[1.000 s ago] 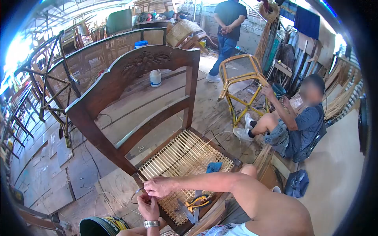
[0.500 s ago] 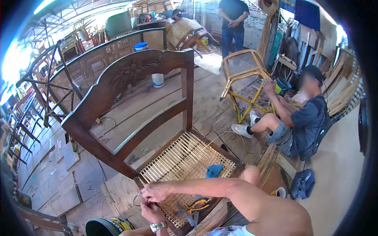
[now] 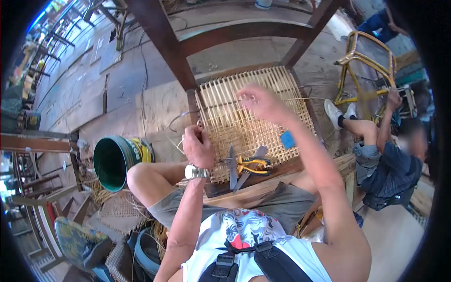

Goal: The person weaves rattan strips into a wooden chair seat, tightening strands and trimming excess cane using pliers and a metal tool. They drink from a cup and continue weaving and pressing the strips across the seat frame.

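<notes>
The wooden chair's woven cane seat (image 3: pixel 235 124) lies in front of me, its open strips crossing towards the chair back. At the seat's left edge my left hand (image 3: pixel 198 148), with a watch on the wrist, is closed with thumb and finger pinched; what they hold is hidden. A thin dark strip (image 3: pixel 174 121) curves out from the frame beside it. My right hand (image 3: pixel 265 104) hovers over the middle of the seat, its fingers smeared by motion. Near the front edge lie yellow-and-black pliers (image 3: pixel 253 165) and a flat metal blade (image 3: pixel 232 169). A blue piece (image 3: pixel 287 139) rests at the right.
A green bucket (image 3: pixel 110 162) stands left of my knee. The chair back (image 3: pixel 244 35) rises beyond the seat. To the right a seated person (image 3: pixel 390 160) grips a yellow-framed chair (image 3: pixel 369 56). Chair parts and bins are at lower left.
My view has tilted down. My right hand has moved from the seat's left edge, beside my left hand, to above the middle of the seat. My left hand stays at the edge.
</notes>
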Available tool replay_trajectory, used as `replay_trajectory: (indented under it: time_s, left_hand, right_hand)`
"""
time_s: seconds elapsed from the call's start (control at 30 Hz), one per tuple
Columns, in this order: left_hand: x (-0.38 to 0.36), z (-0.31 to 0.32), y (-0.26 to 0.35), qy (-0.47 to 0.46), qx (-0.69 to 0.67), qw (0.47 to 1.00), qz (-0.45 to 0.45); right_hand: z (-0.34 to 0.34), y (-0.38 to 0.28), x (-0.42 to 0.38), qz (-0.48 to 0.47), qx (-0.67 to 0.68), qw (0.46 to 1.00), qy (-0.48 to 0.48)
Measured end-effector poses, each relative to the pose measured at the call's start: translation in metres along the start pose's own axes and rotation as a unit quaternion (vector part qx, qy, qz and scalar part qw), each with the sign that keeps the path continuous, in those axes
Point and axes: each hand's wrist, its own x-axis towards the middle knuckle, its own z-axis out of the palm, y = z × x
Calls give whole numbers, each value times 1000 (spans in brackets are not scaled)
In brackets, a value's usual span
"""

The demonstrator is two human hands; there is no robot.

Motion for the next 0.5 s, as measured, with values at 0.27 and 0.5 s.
replay_trajectory:
  time_s: [0.27, 0.5]
  left_hand:
    - [8, -6, -4, -28, -112, 991, -71]
    - [4, -5, -1, -32, -28, 999, 13]
  right_hand:
    - [-138, 177, -83, 203, -107, 944, 235]
    - [-150, 216, -86, 156, -137, 974, 88]
